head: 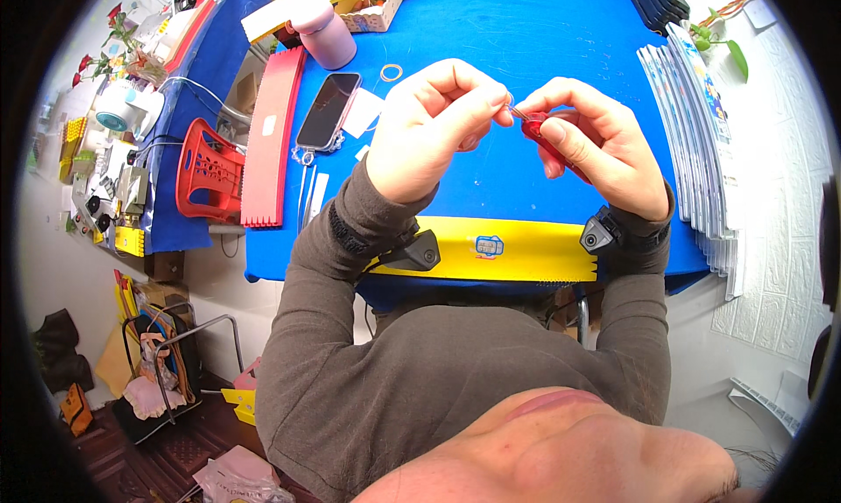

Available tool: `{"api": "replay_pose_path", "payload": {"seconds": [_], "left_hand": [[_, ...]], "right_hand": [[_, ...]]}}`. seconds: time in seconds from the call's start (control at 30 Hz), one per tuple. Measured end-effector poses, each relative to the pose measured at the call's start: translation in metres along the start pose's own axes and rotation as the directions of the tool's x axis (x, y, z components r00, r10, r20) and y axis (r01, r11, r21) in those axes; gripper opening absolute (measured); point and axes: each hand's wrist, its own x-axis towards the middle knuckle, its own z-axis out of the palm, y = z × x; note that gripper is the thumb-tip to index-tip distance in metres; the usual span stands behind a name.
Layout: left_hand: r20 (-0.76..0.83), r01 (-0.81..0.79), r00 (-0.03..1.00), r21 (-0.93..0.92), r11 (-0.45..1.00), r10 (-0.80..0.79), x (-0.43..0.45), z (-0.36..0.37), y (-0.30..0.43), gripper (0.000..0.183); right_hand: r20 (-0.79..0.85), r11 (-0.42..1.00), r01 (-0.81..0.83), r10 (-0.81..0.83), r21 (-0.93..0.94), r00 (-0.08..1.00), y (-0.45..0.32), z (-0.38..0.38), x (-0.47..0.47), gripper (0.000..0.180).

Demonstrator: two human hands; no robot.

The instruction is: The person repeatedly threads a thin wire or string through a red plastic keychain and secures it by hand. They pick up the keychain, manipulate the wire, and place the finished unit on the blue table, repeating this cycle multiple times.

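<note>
My left hand (437, 119) and my right hand (594, 142) are raised over the blue tablecloth (486, 188), fingertips close together. Thumb and forefinger of my left hand pinch a tiny item, perhaps a fine wire or small hook, too small to name. In my right hand is a small red tool (533, 127), its thin metal tip pointing toward the left fingertips. Nearer my body, a yellow notched board (525, 240) lies along the table edge. A smartphone (328, 112) with a beaded strap rests left of my left hand, with metal tweezers (306, 197) below it.
On the left lie a red notched board (272, 142), a pink bottle (328, 40) and a rubber band (391, 73). A white basket (378, 17) stands at the far side. Stacked clear plastic packs (690, 135) line the right edge. A red plastic chair (209, 171) stands beyond the left edge.
</note>
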Motion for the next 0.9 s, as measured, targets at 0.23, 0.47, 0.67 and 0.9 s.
{"api": "replay_pose_path", "payload": {"seconds": [0.23, 0.47, 0.67, 0.9], "left_hand": [[-0.001, 0.002, 1.000, 0.003, 1.000, -0.002, -0.0003, 0.0004, 0.0012, 0.012], [-0.003, 0.002, 1.000, 0.009, 1.000, -0.002, -0.0008, 0.0006, 0.0026, 0.013], [-0.004, 0.004, 1.000, 0.014, 1.000, -0.004, -0.0007, 0.0017, 0.0023, 0.013], [-0.001, 0.006, 1.000, 0.001, 1.000, -0.006, -0.0014, 0.0029, 0.0023, 0.011]], "right_hand": [[-0.005, 0.999, 0.020, -0.020, -0.034, 1.000, -0.0006, 0.0002, 0.0005, 0.021], [-0.005, 0.997, 0.051, -0.052, -0.057, 0.999, 0.0017, 0.0000, 0.0015, 0.021], [0.015, 0.999, -0.034, 0.034, -0.014, 0.999, -0.0015, -0.0008, 0.0008, 0.022], [0.120, 0.957, -0.139, 0.111, 0.253, 0.986, -0.0007, -0.0018, 0.0056, 0.022]]}}
